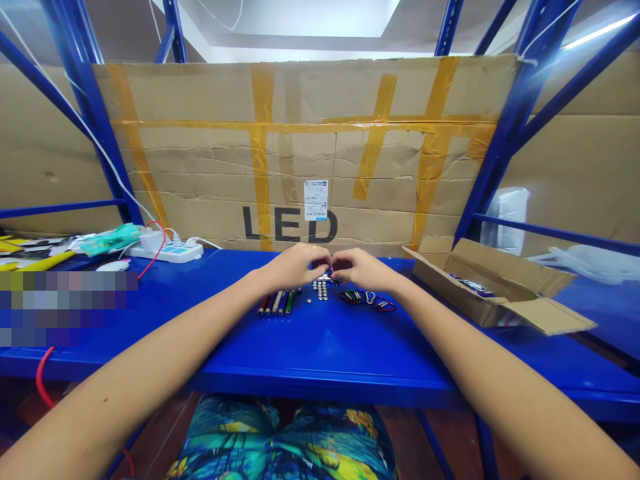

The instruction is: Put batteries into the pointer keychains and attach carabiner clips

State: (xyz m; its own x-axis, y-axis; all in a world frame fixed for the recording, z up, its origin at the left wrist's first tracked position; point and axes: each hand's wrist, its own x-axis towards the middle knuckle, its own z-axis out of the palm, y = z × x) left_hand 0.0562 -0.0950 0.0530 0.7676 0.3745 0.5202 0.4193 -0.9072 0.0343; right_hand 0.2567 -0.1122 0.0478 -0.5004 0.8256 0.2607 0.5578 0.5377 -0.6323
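2 hands (296,267) (364,270) meet at a small item (330,271) (grip and shape mostly hidden).

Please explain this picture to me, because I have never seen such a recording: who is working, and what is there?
There is no machine here: a person works with bare hands, and a camera worn on the head looks forward and down.

The left hand and right hand meet above a blue table. Their fingertips are at something small, too hidden to name.

Nearer the camera lie, from left to right, coloured tubes, small silvery round pieces and coloured clips. An open cardboard box stands farther right.
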